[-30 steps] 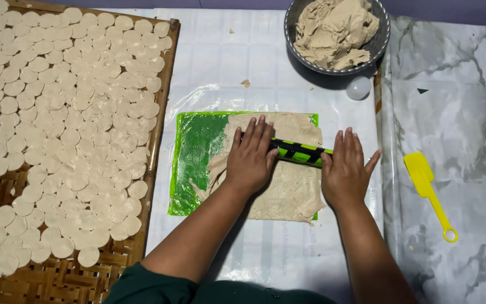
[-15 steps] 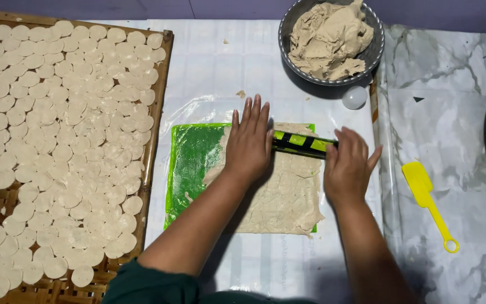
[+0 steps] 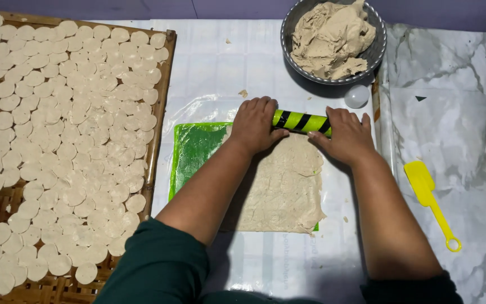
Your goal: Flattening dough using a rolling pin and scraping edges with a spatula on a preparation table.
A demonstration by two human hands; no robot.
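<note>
Both hands curled over a green-and-black striped roller [image 3: 302,121] at the far edge of a flattened dough sheet [image 3: 282,186] on a green mat [image 3: 195,149]: left hand [image 3: 256,125] grips one end, right hand [image 3: 344,135] the other, fingers wrapped, forearms covering part of the sheet. Left: woven tray [image 3: 161,101] packed with cut dough rounds [image 3: 57,141]. Beyond: metal bowl [image 3: 379,48] of dough lump [image 3: 330,36], small white ball [image 3: 356,95] beside it; yellow spatula [image 3: 430,200] lies right, apart.

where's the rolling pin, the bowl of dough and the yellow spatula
rolling pin [image 3: 302,122], head view, on its striped middle between the hands
bowl of dough [image 3: 379,49], head view, on its right rim
yellow spatula [image 3: 421,179], head view, on its blade
</note>
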